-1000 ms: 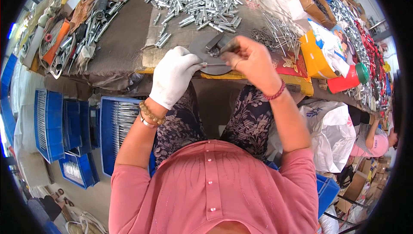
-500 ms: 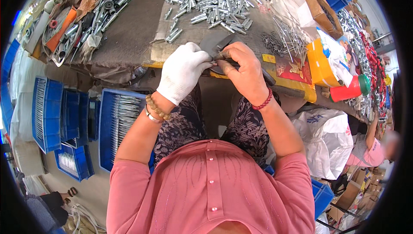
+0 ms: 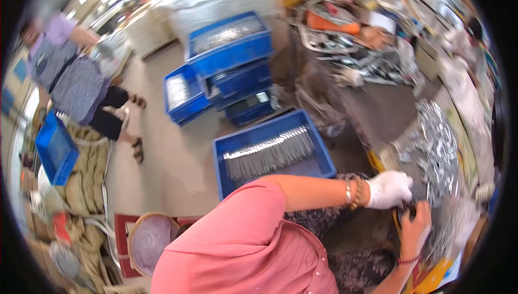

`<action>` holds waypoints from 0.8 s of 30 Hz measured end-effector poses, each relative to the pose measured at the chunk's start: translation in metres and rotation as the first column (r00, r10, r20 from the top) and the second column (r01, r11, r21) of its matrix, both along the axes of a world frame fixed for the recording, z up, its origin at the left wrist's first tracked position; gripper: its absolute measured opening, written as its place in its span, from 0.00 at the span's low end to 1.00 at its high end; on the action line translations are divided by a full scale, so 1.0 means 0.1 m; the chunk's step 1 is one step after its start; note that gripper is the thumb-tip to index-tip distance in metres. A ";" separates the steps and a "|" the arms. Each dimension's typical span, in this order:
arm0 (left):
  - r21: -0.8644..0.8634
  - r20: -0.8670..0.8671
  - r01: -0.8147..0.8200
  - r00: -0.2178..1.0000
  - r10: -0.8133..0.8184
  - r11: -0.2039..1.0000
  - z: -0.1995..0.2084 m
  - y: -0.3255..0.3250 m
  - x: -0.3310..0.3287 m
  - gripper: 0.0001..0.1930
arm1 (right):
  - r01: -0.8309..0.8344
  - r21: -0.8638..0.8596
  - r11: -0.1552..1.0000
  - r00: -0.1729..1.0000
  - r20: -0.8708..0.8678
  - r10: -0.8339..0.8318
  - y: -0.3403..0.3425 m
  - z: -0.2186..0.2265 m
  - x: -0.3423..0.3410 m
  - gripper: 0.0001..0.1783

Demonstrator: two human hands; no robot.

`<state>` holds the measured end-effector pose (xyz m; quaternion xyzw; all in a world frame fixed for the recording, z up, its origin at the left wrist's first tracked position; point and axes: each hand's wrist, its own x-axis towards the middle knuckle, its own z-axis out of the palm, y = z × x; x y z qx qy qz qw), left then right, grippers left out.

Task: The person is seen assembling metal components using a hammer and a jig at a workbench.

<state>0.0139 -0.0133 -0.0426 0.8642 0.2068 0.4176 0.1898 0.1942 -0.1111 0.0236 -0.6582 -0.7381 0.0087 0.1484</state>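
My left hand (image 3: 389,190), in a white glove, reaches over the workbench edge with its fingers pinched together. Close beside it, my bare right hand (image 3: 415,229) curls its fingers by the left fingertips. Whatever lies between the two hands is too blurred and hidden to name. Just beyond them on the bench spreads a pile of short silvery metal tubes (image 3: 438,151). Thin metal rods (image 3: 440,234) lie blurred on the far side of my right hand.
A blue crate (image 3: 325,156) holding a row of metal rods stands left of my legs. Stacked blue crates (image 3: 232,66) are behind it. A basket of tools (image 3: 329,24) sits on the bench. A person in an apron (image 3: 73,78) is at far left, near a round stool (image 3: 154,242).
The view has swung far to the left, so the crates, floor and another person now show, and my hands appear at the right. Both hands stay close together at the bench edge.
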 end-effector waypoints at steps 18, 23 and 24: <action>0.046 -0.101 -0.042 0.994 0.047 0.998 0.26 -0.03 -0.14 0.03 | -0.006 0.187 0.982 0.998 0.056 -0.005 -0.15 -0.07 0.02 0.16; 0.059 -0.128 -0.061 0.989 0.069 0.996 0.20 0.11 -0.37 0.04 | 0.060 0.317 0.946 0.995 0.052 -0.081 -0.13 0.07 0.03 0.21; 0.059 -0.078 -0.040 0.996 0.044 0.997 0.22 0.12 -0.37 0.05 | 0.095 0.269 0.959 0.995 0.009 -0.101 -0.13 0.05 0.05 0.20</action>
